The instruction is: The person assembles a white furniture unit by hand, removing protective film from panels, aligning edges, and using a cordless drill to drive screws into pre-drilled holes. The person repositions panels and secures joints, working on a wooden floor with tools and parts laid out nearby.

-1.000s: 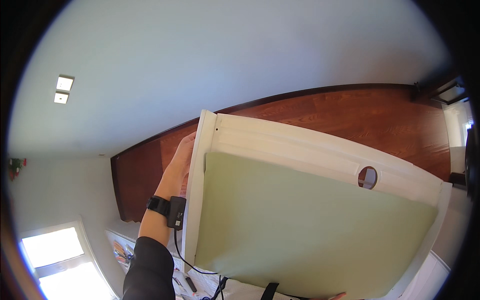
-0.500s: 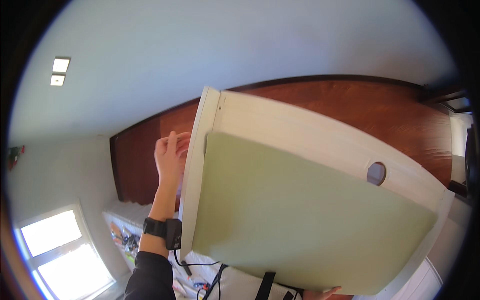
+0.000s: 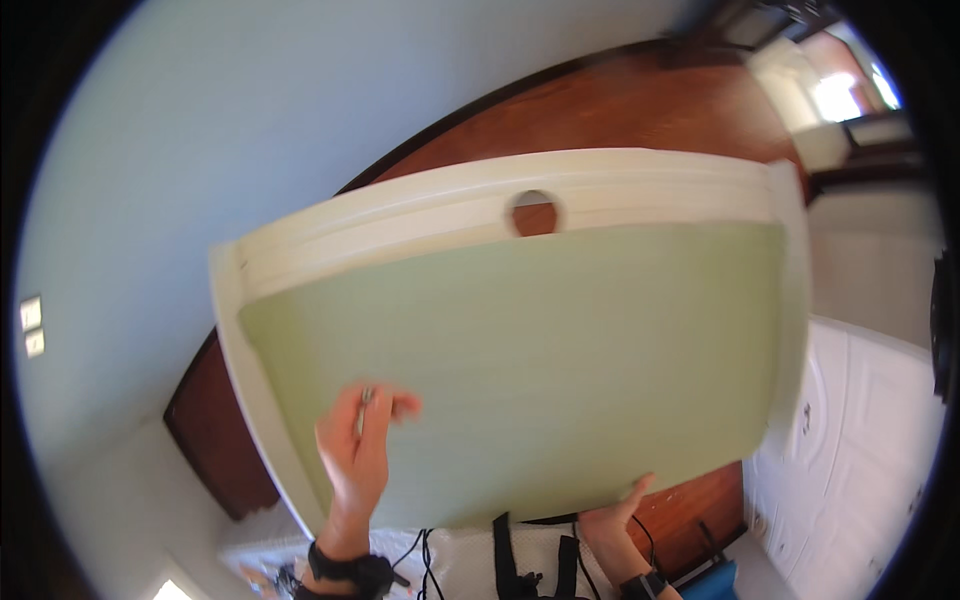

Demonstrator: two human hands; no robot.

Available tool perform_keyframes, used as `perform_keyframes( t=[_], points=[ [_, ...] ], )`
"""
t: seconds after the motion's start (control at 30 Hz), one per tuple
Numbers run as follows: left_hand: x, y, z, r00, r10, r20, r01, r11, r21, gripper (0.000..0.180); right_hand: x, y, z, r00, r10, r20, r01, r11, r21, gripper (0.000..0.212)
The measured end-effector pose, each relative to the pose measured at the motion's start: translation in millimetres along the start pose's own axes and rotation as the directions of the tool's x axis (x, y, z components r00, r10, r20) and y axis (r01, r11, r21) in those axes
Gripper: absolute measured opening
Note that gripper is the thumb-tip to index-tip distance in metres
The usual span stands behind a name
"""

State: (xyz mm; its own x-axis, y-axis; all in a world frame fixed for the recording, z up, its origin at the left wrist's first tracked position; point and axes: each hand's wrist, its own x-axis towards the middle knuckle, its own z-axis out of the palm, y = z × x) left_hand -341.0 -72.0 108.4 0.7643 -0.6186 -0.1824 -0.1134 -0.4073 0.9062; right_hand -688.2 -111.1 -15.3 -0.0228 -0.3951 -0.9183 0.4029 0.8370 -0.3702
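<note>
Left hand (image 3: 352, 450) pinching small metallic piece (image 3: 368, 396), blurry, over green panel (image 3: 560, 350); right hand (image 3: 612, 520) gripping panel's near edge, white frame (image 3: 400, 230) beyond both hands

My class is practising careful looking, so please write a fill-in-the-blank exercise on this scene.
1. The blurred left hand shows in front of a panel coloured pale ____.
2. The hole in the white frame is ____, not square.
3. The right hand is at the panel's ____ edge (upper or lower).
4. The wooden floor is reddish-____.

Missing words: green; round; lower; brown.
</note>
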Motion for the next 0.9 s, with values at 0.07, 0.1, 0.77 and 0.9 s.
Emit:
perform_keyframes(
  t=[0.07,0.1,0.77,0.9],
  points=[
    [54,3,50,0.963,0.247,0.104,-0.257,0.962,0.094,0.018,-3,-8,0,0.998,0.056,0.005,-0.056,0.998,0.033,0.092],
    [87,3,84,0.925,0.356,0.135,-0.371,0.922,0.110,0.021,-5,-13,2,0.996,0.088,0.014,-0.089,0.994,0.056,0.091],
    [400,13,180,0.746,0.361,0.559,-0.664,0.347,0.663,0.036,-5,-22,43,0.497,0.696,0.518,-0.512,0.718,-0.473,0.037],
    [379,37,164,0.945,0.071,0.319,-0.241,0.811,0.533,0.042,5,-15,40,0.384,0.743,0.549,-0.622,0.647,-0.440,0.037]
  ],
)
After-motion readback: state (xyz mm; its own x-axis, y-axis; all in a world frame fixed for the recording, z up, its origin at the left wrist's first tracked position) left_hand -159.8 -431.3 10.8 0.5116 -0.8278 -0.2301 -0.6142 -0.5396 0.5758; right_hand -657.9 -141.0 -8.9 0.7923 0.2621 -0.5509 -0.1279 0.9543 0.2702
